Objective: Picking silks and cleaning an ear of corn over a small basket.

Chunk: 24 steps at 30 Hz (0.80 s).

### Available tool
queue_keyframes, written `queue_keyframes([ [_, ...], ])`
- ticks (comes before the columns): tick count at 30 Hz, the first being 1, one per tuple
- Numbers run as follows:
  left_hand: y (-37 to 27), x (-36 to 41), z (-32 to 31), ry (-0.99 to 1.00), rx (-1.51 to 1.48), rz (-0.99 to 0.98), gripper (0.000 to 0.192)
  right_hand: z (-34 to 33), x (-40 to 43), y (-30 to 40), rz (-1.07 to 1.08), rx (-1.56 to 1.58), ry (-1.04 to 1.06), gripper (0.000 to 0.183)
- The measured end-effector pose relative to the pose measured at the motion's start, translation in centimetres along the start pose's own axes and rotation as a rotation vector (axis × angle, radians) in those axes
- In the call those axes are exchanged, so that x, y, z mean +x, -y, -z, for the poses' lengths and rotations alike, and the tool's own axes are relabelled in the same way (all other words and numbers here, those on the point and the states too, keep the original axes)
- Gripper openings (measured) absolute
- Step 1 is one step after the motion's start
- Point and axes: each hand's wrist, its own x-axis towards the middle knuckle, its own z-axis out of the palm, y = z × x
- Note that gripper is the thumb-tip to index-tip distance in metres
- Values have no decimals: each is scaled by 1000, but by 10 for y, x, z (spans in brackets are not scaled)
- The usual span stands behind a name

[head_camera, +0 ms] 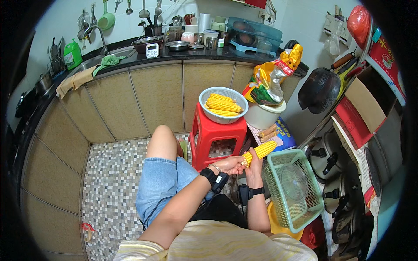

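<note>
An ear of yellow corn (265,149) points up and to the right between my hands. My right hand (254,162) is closed round its lower part, and my left hand (233,165) has its fingers at the bottom end of the ear. What lies under the left fingers is hidden. Beyond them, several corn ears (223,103) lie in a light blue plastic colander basin (203,114) on a red plastic stool (217,130). Stripped corn cobs (268,130) rest on a printed sheet right of the stool.
Close on my right stands a green plastic basket (271,182) with a round wire-like guard inside, over a yellow basin (276,222). A lidded white bucket (265,116) carries a yellow plastic bag (269,81). Pots (333,192) fill the rack at right. A black counter (169,56) curves ahead.
</note>
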Motion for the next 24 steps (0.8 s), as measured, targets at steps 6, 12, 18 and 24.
queue_keyframes([
  [6,1,2,5,12,-12,25,20,-3,-3,1,-41,3,-7,25],
  [12,4,6,4,45,-68,32,19,-5,-4,6,-32,-8,7,22],
  [18,8,11,14,101,-113,21,20,2,1,7,-70,12,17,20],
  [24,9,11,26,109,-88,42,26,-4,-5,9,25,-85,83,21],
])
